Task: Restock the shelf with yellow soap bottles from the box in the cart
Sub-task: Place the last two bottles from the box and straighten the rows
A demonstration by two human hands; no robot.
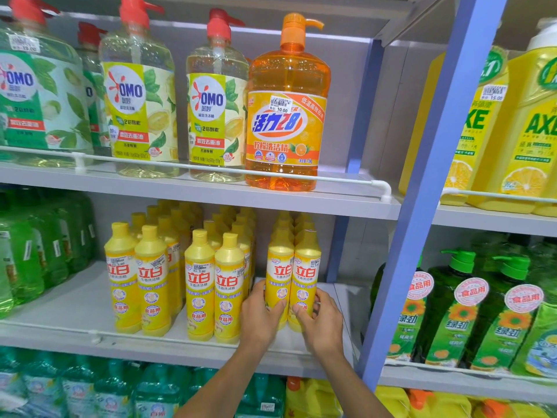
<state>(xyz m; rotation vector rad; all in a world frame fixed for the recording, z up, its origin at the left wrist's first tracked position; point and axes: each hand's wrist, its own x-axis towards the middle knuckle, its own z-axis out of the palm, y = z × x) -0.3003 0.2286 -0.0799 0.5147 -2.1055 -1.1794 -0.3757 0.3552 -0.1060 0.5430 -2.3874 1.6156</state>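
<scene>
I have both hands on the front pair of yellow soap bottles at the right end of the middle shelf (75, 303). My left grip (259, 315) is curled round the lower part of the left bottle (278, 276), thumb lying across its front. My right grip (322, 321) is wrapped round the lower part of the right bottle (306, 276) the same way, fingers round its far side. The two bottles stand upright and touch each other side by side. Their bases seem to sit on the shelf, though my hands cover part of them, so I cannot say for certain. More of the same bottles stand in file behind them.

To the left, apart from this pair by a narrow gap, stand two more double rows of yellow bottles (211, 285), all upright with labels facing out. Further left on the same shelf are green bottles (30, 251).

On the shelf above, an orange pump bottle (286, 116) stands just beside clear pump bottles with red tops (215, 98). A blue post (422, 206) marks the right edge of this bay. Beyond it are big yellow bottles (527, 131) above and dark green pump bottles (452, 306) below. Teal bottles (90, 387) fill the shelf under my arms.
</scene>
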